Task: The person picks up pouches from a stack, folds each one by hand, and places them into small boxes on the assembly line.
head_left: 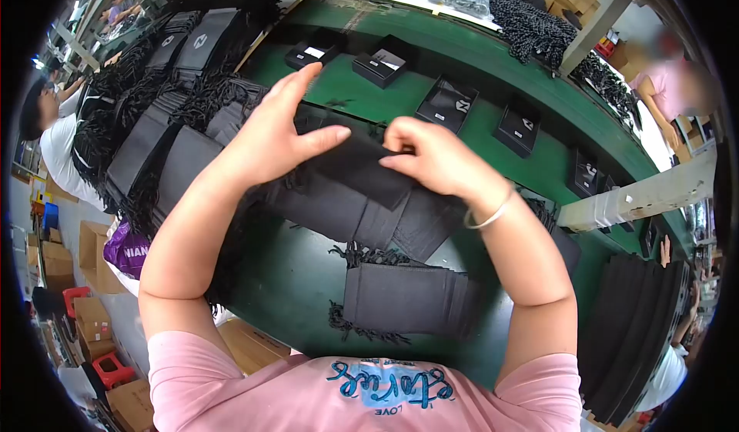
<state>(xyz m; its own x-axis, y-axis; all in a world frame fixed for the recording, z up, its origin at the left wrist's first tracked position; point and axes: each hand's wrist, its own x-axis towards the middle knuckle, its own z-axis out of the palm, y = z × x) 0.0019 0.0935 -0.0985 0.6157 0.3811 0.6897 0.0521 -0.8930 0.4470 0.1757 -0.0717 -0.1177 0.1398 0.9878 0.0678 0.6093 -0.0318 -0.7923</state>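
A flat black fabric pouch (358,162) hangs tilted over the pile in front of me. My right hand (435,155) pinches its edge between thumb and curled fingers. Just to the pouch's left, my left hand (285,128) is open, fingers stretched out and thumb apart; whether it touches the fabric I cannot tell. Beneath lie more dark pouches (323,209), overlapping in a row. Nearer to my body, a stack of black drawstring pouches (400,297) rests on the green table (285,278), its tasselled cords spilling out at the left.
Large heaps of grey and black pouches (204,43) cover the left side. Several black boxes, such as this one (448,102), stand on the green conveyor (346,93) ahead. A metal post (639,201) juts in at the right, above stacked black material (631,316). Other people work around.
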